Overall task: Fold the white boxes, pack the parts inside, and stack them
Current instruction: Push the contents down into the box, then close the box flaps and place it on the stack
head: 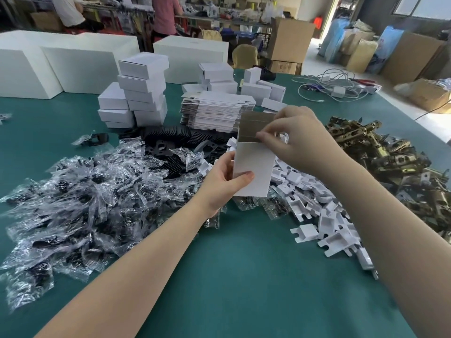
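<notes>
Two hands hold one white box (pixel 253 167) upright above the green counter (pixel 244 276). The left hand (pixel 227 184) has its grip wrapped round the lower end; the right hand (pixel 292 140) pinches the brown-lined top flap (pixel 253 125). One pile of flat box blanks (pixel 217 111) lies behind it, beside a stack of five folded boxes (pixel 144 91). Bagged parts (pixel 85 191), white inserts (pixel 317 203) and brass hardware (pixel 390 162) lie in heaps too many to count.

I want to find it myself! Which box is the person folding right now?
Start at the big pile of flat white cards mid-table. Just in front, the left hand and right hand hold one white box up. Unlike the stacked boxes, it's open, its brown flap raised.
</notes>
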A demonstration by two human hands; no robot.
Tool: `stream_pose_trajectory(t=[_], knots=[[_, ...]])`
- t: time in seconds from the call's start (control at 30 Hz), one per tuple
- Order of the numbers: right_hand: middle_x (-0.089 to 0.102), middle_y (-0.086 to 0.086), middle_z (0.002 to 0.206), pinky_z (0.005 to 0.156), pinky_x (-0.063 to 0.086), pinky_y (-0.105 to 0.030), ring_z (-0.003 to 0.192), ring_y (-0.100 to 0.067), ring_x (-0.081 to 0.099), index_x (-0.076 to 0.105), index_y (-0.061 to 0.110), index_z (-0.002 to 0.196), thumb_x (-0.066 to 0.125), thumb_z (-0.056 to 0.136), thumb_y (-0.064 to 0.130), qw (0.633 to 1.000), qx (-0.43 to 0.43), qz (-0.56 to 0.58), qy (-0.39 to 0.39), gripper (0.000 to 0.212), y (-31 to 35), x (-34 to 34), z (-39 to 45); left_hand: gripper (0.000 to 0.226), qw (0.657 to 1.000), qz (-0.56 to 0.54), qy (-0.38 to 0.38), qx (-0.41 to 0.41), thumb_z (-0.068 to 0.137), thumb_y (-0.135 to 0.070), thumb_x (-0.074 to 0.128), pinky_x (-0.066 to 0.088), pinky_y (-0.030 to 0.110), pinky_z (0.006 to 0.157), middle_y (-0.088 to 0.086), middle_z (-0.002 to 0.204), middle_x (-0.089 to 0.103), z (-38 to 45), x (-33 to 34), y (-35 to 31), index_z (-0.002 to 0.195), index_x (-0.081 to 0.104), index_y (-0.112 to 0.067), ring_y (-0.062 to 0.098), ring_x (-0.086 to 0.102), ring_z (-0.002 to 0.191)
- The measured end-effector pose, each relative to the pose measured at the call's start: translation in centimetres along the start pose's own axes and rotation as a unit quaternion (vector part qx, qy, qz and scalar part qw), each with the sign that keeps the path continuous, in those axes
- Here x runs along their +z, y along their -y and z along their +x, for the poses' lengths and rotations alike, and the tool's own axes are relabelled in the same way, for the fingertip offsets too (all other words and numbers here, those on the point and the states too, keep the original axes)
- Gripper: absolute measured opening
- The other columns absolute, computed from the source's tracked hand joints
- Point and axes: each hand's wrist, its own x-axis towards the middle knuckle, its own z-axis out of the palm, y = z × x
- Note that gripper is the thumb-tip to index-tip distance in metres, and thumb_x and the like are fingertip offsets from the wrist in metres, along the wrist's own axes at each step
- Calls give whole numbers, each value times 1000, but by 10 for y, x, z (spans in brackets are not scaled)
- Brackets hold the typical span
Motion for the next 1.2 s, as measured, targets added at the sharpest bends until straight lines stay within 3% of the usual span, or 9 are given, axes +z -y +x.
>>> stream_pose_trajectory(t=[0.13, 0.23, 0.37, 0.47, 0.7, 0.87, 0.93, 1.03, 1.2], knots=[[45, 7, 112, 91, 43, -29, 111, -17, 49, 58, 31, 127, 69, 88, 38, 978, 95, 157, -97, 41, -1, 15, -13, 50, 1000, 1, -22, 13, 76, -15, 70, 55, 29, 90, 3, 109, 66, 0, 1, 0, 121, 52, -26, 13, 64, 100], [50, 14, 113, 72, 49, -14, 96, -3, 59, 38, 30, 141, 67, 89, 45, 938, 189, 290, -28, 61, -1, 38, -32, 48, 999, 16, -32, 18, 76, -19, 69, 56, 28, 86, 4, 112, 65, 0, 2, -1, 121, 52, -28, 11, 64, 99], [62, 6, 109, 67, 52, -15, 94, -2, 63, 38, 30, 138, 58, 97, 35, 906, 202, 372, -21, 46, -4, 75, -54, 33, 1000, 27, -15, -2, 77, -48, 68, 55, 32, 81, -9, 109, 69, -1, 2, -5, 109, 64, -45, 10, 65, 99], [60, 7, 102, 66, 47, -10, 86, 8, 60, 40, 28, 131, 56, 99, 29, 890, 202, 401, -78, 36, -2, 93, -60, 26, 999, 46, -19, 20, 82, -54, 59, 48, 39, 97, -11, 113, 68, -3, 5, -5, 106, 65, -52, 14, 61, 109], [61, 14, 102, 76, 51, -19, 95, 0, 60, 45, 20, 138, 52, 101, 23, 903, 185, 364, -135, 38, -5, 107, -71, 39, 980, 184, -3, 81, 99, -31, 46, 41, 13, 99, -30, 127, 56, -6, 10, -1, 135, 36, -45, -5, 52, 122], [62, 15, 96, 70, 45, -13, 90, 3, 59, 50, 24, 117, 53, 100, 24, 910, 191, 341, -140, 18, -10, 109, -78, 48, 956, 265, -50, 118, 96, -30, 52, 49, 29, 100, -18, 129, 59, -7, 16, 7, 141, 38, -42, -2, 58, 115], [64, 11, 108, 77, 49, -19, 97, 0, 60, 47, 24, 131, 53, 100, 20, 911, 193, 338, -134, 32, -9, 108, -77, 53, 936, 314, -68, 143, 98, -28, 51, 51, 22, 94, -14, 131, 59, -6, 17, 6, 148, 34, -33, -6, 58, 113], [58, 4, 130, 88, 50, -17, 109, -4, 60, 24, 46, 147, 53, 99, 14, 908, 175, 355, -136, 65, -5, 105, -75, 56, 918, 351, -111, 150, 100, -28, 49, 53, 33, 92, -5, 133, 57, -4, 16, 0, 152, 30, -28, -1, 58, 112], [55, 16, 128, 84, 45, -7, 107, 9, 57, 33, 55, 133, 53, 100, 22, 898, 147, 369, -187, 51, 2, 92, -67, 51, 921, 333, -122, 163, 104, -23, 47, 45, 30, 105, -4, 144, 51, -3, 16, -13, 153, 33, -27, 8, 48, 131]])
